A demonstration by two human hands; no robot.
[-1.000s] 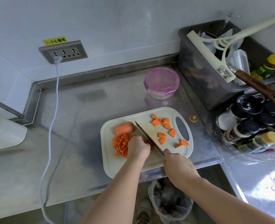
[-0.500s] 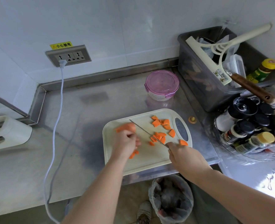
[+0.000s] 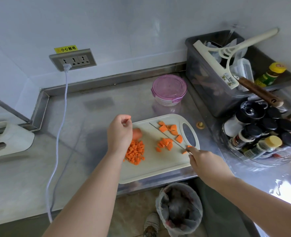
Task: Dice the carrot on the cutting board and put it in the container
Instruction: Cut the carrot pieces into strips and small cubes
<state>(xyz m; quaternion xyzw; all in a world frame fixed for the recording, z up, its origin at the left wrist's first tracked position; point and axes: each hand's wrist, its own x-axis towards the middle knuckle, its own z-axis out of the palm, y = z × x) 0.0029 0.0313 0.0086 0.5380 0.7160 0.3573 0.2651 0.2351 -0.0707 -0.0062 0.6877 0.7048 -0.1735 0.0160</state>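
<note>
Orange carrot dice and chunks on a cream board with a grey-lined handle slot. Knife blade — thin, steel grey. Container clear, its lid translucent pink-purple. Counter dull silver. Socket grey under a yellow label with dark characters; cord white. Bin dark grey; jars black-capped — one bottle green with a yellow cap.

steel counter carries cutting board, container.
</note>
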